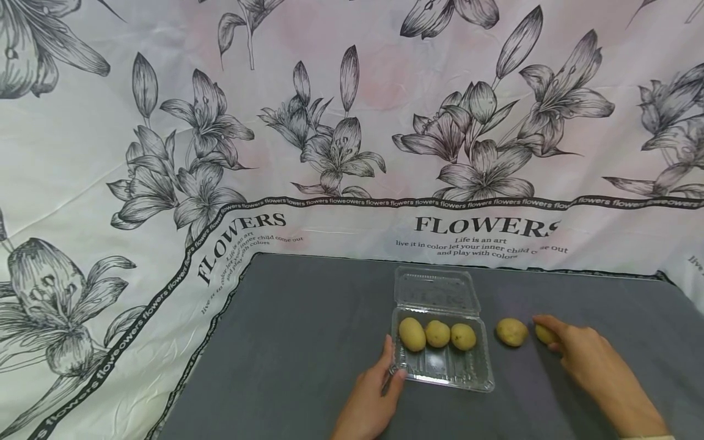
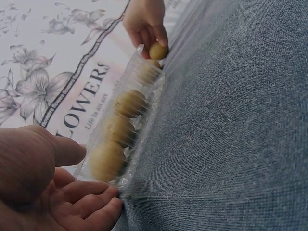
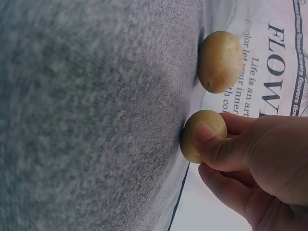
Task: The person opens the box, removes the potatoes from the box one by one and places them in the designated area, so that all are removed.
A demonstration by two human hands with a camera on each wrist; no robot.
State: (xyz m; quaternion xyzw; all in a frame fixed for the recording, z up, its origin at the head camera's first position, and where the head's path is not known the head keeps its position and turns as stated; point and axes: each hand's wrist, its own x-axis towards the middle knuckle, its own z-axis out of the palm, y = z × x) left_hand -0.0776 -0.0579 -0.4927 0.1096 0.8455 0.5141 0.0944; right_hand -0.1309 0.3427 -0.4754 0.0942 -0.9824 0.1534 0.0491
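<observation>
Right arm (image 1: 621, 388) slants inward, fingers (image 3: 237, 123) pinching a potato (image 3: 190, 145).

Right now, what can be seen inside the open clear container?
Three potatoes lie in a row inside the clear container, in the part nearer its open lid; the front part shows bare ridged plastic. The bottom beneath the potatoes is covered, so it cannot be seen.

White floral cloth (image 1: 379, 91) behind gray tabletop (image 1: 308, 330)

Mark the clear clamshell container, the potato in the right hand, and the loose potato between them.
Clear clamshell container (image 1: 442, 369): head view, bare front floor.
Held potato (image 3: 187, 140): right wrist view, exposed left side.
Loose potato (image 1: 512, 332): head view, its middle.
</observation>
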